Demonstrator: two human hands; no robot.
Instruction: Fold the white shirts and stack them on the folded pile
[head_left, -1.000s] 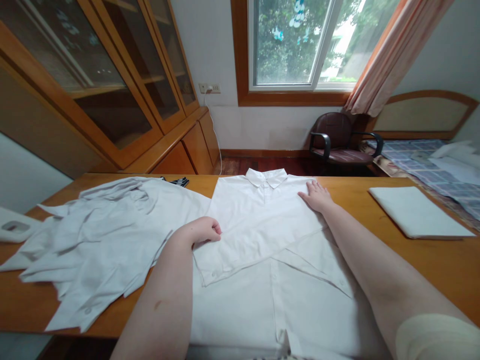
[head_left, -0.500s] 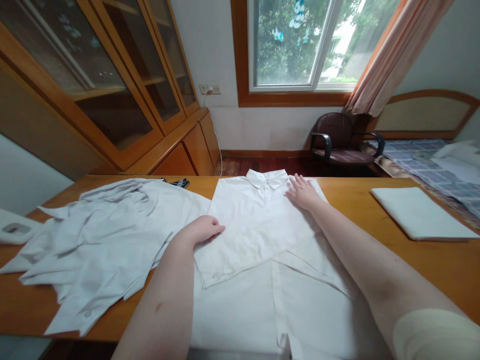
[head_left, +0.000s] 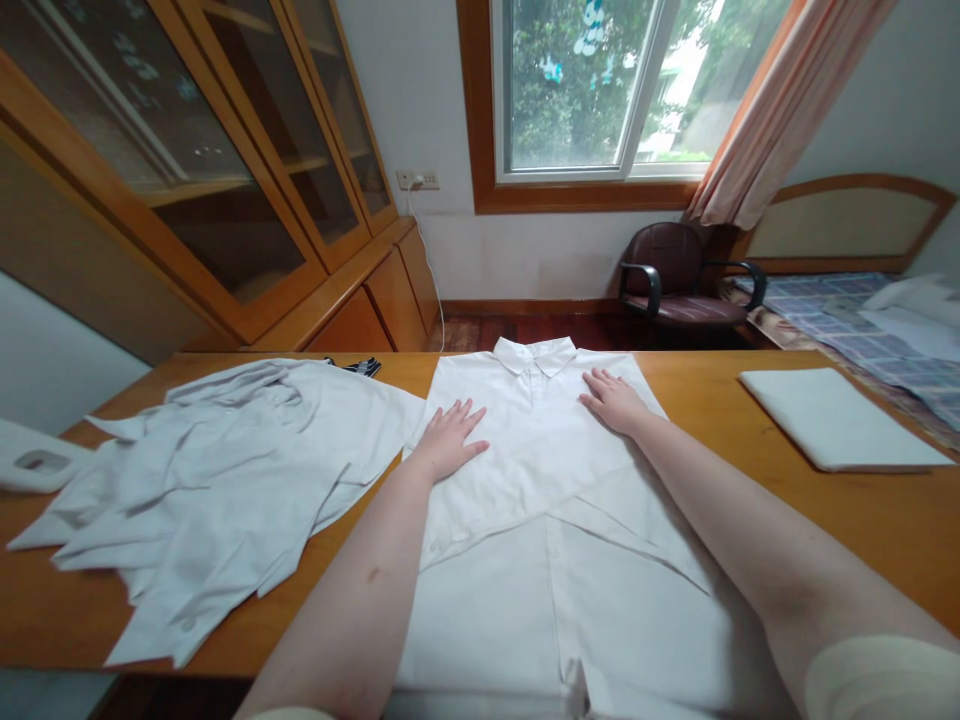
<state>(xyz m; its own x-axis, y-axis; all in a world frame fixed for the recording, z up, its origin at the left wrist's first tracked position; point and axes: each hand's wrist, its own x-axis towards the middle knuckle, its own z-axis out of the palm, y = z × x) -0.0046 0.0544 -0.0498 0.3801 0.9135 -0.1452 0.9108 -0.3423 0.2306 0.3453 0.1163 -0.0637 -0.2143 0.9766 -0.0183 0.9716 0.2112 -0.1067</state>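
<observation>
A white collared shirt [head_left: 540,470] lies flat on the wooden table [head_left: 885,520], collar at the far edge, both sleeves folded across the chest. My left hand [head_left: 450,438] rests flat on its left shoulder area, fingers spread, holding nothing. My right hand [head_left: 613,400] lies flat on the right shoulder area beside the collar [head_left: 534,354], fingers stretched out. Both forearms reach over the shirt's lower part.
A rumpled pile of white shirts [head_left: 217,480] covers the table's left side, a small dark object [head_left: 358,367] behind it. A folded white cloth [head_left: 836,432] lies at right. A white object [head_left: 34,455] sits at far left. Cabinets, a chair [head_left: 679,285] and a bed stand beyond.
My left hand moved up from the folded sleeve's edge and opened flat on the shirt's left shoulder. My right hand slid slightly left and back along the right shoulder.
</observation>
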